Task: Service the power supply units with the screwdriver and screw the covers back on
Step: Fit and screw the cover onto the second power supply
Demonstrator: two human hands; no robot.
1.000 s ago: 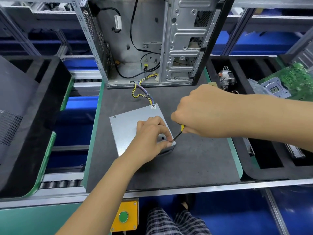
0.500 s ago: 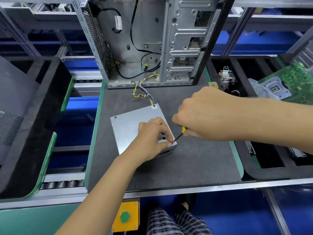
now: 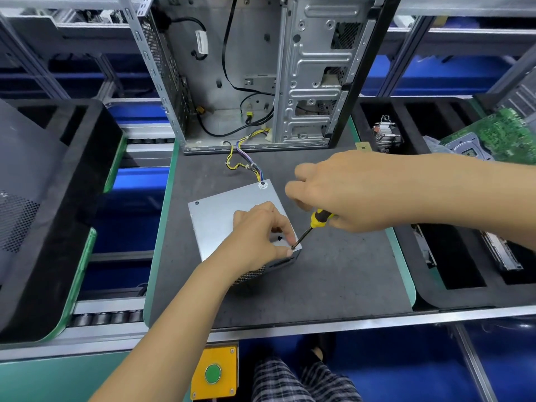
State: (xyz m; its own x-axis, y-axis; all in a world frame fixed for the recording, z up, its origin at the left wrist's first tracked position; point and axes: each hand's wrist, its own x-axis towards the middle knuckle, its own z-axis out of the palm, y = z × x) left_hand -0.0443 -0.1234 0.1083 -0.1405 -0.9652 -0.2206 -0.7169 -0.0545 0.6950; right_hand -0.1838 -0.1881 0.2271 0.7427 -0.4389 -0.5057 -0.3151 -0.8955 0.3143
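Up comes the right hand [image 3: 345, 192] a touch since a second ago, baring more of the yellow-and-black screwdriver [image 3: 311, 226] handle it grips. Nearest us, the left hand [image 3: 258, 236] rests on the power supply unit [image 3: 220, 219], thumb and forefinger pinched at the near right corner, right where the tip lands; any screw there is too small to make out. The slim steel shaft slants down and left from the right hand to that corner, so the driving push should run along that line. The unit is a dull grey sheet-metal box with a mesh front, sitting mid-table [image 3: 333, 280] on dark matte felt. Yellow and purple wires [image 3: 246, 165] trail back towards the open computer case [image 3: 307, 71].
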